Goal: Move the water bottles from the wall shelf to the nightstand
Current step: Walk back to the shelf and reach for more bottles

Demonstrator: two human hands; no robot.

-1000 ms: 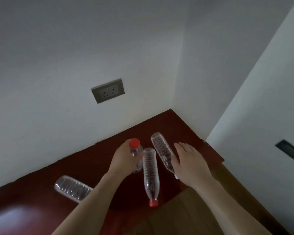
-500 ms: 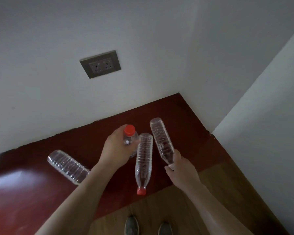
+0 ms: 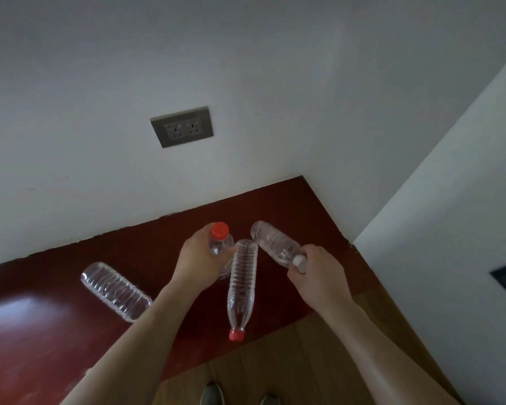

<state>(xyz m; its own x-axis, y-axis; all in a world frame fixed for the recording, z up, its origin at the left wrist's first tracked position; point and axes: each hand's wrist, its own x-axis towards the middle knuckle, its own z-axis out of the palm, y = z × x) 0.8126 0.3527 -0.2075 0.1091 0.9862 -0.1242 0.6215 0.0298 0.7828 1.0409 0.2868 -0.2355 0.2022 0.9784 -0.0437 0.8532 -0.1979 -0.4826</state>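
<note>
With the left hand (image 3: 200, 260) closed round an upright bottle (image 3: 221, 248) and the right hand (image 3: 319, 273) clamped on a tilted bottle (image 3: 276, 244) (neck end), the middle bottle (image 3: 241, 287) on the red shelf (image 3: 56, 331) could be knocked off.

There are four clear bottles: one on the left (image 3: 116, 290), one in the middle (image 3: 241, 283), one in the left hand (image 3: 197, 258), one in the right hand (image 3: 319, 276). Two red caps show. One wall socket (image 3: 181, 127). Two shoes are near.
</note>
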